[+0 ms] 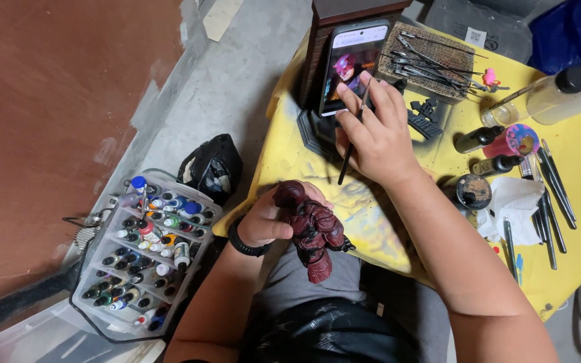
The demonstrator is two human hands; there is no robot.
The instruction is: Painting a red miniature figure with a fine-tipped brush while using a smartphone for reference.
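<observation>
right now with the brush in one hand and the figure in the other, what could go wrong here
The right hand touches the propped phone while holding a brush; the bristles could smear paint on the screen or tip the phone. The left hand holds the dark red figure off the table edge over the lap, so a slip might drop it.

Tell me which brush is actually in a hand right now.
The thin dark brush held in the right hand by the phone. The other brushes lie loose on the yellow table.
</observation>
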